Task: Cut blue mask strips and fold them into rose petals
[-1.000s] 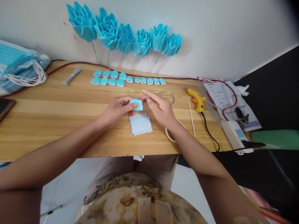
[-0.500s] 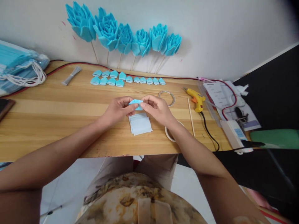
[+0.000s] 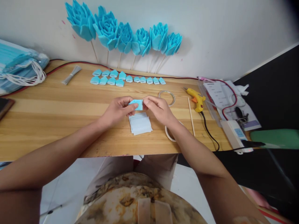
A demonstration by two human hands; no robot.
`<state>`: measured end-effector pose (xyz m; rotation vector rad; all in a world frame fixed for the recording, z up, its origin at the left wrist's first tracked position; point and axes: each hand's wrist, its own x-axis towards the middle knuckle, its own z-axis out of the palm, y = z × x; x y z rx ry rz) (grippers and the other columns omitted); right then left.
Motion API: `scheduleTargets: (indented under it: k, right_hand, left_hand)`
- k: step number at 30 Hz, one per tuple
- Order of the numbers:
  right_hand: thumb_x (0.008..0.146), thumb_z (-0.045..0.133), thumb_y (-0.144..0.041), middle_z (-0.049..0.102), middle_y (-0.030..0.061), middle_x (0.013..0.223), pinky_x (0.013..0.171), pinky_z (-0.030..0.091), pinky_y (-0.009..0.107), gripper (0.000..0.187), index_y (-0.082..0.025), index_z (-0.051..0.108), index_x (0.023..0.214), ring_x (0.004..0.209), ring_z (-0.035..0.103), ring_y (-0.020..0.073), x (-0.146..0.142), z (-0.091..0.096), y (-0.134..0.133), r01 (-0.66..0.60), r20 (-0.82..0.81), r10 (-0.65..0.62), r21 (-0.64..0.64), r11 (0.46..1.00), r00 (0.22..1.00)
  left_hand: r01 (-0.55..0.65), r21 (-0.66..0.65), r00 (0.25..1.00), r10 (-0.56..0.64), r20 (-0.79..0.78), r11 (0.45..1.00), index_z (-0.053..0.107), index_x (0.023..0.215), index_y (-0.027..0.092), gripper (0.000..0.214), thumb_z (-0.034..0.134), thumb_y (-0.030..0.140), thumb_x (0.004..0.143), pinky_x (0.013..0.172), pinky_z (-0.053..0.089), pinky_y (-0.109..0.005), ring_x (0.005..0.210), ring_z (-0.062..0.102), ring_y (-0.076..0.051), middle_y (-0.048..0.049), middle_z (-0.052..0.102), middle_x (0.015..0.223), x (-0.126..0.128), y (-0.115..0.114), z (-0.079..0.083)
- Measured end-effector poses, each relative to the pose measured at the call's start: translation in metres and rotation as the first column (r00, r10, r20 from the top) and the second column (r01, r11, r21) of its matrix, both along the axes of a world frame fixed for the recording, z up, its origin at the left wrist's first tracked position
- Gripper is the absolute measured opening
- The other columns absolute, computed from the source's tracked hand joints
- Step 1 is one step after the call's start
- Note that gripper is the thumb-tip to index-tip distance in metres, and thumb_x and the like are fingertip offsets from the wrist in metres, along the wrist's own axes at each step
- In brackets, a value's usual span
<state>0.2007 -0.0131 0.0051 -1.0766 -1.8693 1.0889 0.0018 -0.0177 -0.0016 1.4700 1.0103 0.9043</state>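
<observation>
A small folded piece of blue fabric (image 3: 139, 104) is held above the wooden table. My left hand (image 3: 119, 109) grips its left side, thumb on the front face and fingers behind. At its right edge, my right hand (image 3: 158, 107) is closed with thumb and fingertips together on the fabric. Just below the hands lies a stack of pale blue fabric rectangles (image 3: 140, 125). Two rows of folded blue petals (image 3: 111, 81) rest farther back on the table.
Several blue fabric flowers (image 3: 106, 29) on sticks stand against the wall. To the right are tape rolls (image 3: 174, 99), a thin stick (image 3: 191, 116), a yellow glue gun (image 3: 196, 98) and a power strip (image 3: 235, 137). Blue masks (image 3: 21, 67) and a wire bundle (image 3: 71, 75) lie left.
My right thumb has drawn back from the middle of the blue fabric to its right edge, uncovering more of its face. My left hand has stayed in place.
</observation>
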Motion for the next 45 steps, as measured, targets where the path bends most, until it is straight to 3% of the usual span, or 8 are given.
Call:
scheduleTargets:
  k: [7, 17, 25, 29, 32, 37, 42, 45]
  right_hand:
    - [0.090, 0.058, -0.035, 0.042, -0.0050, 0.065, 0.056, 0.029, 0.025, 0.024, -0.019, 0.053, 0.074, 0.059, 0.037, 0.0086, -0.002, -0.003, 0.000, 0.047, 0.004, -0.047, 0.021, 0.999, 0.999]
    - [0.087, 0.059, -0.034, 0.048, -0.0045, 0.063, 0.055, 0.029, 0.024, 0.022, -0.019, 0.055, 0.072, 0.057, 0.038, 0.0082, -0.003, -0.002, -0.001, 0.065, 0.047, -0.066, 0.035, 0.997, 0.997]
    - [0.090, 0.059, -0.041, 0.056, -0.0036, 0.066, 0.058, 0.038, 0.023, 0.026, -0.018, 0.061, 0.077, 0.061, 0.047, 0.0087, -0.002, -0.004, 0.001, 0.055, -0.027, -0.054, 0.053, 0.997, 0.998]
    - [0.094, 0.055, -0.046, 0.061, -0.0020, 0.071, 0.067, 0.046, 0.023, 0.031, -0.019, 0.060, 0.080, 0.068, 0.056, 0.0096, 0.013, 0.003, 0.016, 0.186, -0.091, -0.175, 0.124, 0.975, 0.980]
    - [0.096, 0.052, -0.045, 0.062, -0.0017, 0.073, 0.064, 0.046, 0.022, 0.030, -0.019, 0.061, 0.083, 0.066, 0.056, 0.0087, 0.033, 0.019, 0.027, 0.299, -0.108, -0.283, 0.182, 0.937, 0.953]
    - [0.094, 0.056, -0.034, 0.065, -0.0007, 0.075, 0.062, 0.045, 0.024, 0.022, -0.018, 0.066, 0.082, 0.064, 0.057, 0.0097, 0.067, 0.037, 0.017, 0.304, 0.113, -0.331, 0.206, 0.930, 0.937]
    - [0.087, 0.060, -0.027, 0.071, 0.0003, 0.075, 0.065, 0.044, 0.027, 0.016, -0.018, 0.073, 0.086, 0.068, 0.061, 0.0146, 0.084, 0.024, -0.019, 0.339, 0.455, -0.411, 0.234, 0.911, 0.790]
    - [0.086, 0.060, -0.023, 0.076, 0.0022, 0.090, 0.071, 0.046, 0.028, 0.016, -0.020, 0.075, 0.091, 0.077, 0.066, 0.0164, 0.083, 0.011, -0.035, 0.325, 0.528, -0.376, 0.190, 0.926, 0.761]
  left_hand:
    - [0.024, 0.001, 1.000, -0.024, -0.004, 1.000, 0.059, 0.067, 0.018, 0.032, 0.063, 0.043, 0.086, 0.060, 0.047, -0.023, 0.058, 0.054, -0.010, -0.0001, 0.062, 0.063, 0.000, -0.001, 0.006]
    - [0.015, -0.013, 1.000, -0.015, -0.019, 1.000, 0.059, 0.074, 0.018, 0.026, 0.068, 0.042, 0.080, 0.059, 0.048, -0.024, 0.057, 0.056, -0.010, 0.0014, 0.063, 0.064, 0.000, 0.002, -0.003]
    - [0.034, -0.003, 0.998, -0.034, -0.049, 0.999, 0.062, 0.071, 0.018, 0.025, 0.069, 0.040, 0.079, 0.058, 0.046, -0.023, 0.056, 0.054, -0.010, 0.0014, 0.063, 0.062, 0.000, 0.000, 0.001]
    - [-0.014, 0.008, 0.999, 0.014, -0.041, 1.000, 0.063, 0.069, 0.019, 0.022, 0.070, 0.037, 0.078, 0.056, 0.044, -0.023, 0.054, 0.052, -0.010, 0.0016, 0.062, 0.061, -0.002, 0.002, 0.001]
    - [-0.041, 0.010, 0.999, 0.041, -0.035, 0.999, 0.062, 0.068, 0.019, 0.021, 0.070, 0.035, 0.078, 0.056, 0.044, -0.023, 0.054, 0.052, -0.010, 0.0012, 0.062, 0.061, -0.003, 0.003, 0.001]
    - [-0.055, 0.000, 0.998, 0.055, 0.008, 0.998, 0.062, 0.068, 0.019, 0.021, 0.071, 0.035, 0.077, 0.053, 0.043, -0.023, 0.052, 0.049, -0.010, 0.0006, 0.061, 0.059, -0.002, 0.003, -0.001]
    - [-0.070, -0.027, 0.997, 0.071, 0.005, 0.997, 0.061, 0.067, 0.020, 0.020, 0.072, 0.034, 0.076, 0.052, 0.043, -0.023, 0.051, 0.050, -0.010, 0.0007, 0.062, 0.059, -0.001, 0.002, 0.001]
    - [-0.068, -0.034, 0.998, 0.068, -0.007, 0.997, 0.061, 0.067, 0.020, 0.019, 0.072, 0.033, 0.075, 0.053, 0.043, -0.023, 0.052, 0.051, -0.011, 0.0006, 0.062, 0.060, 0.000, 0.001, 0.002]
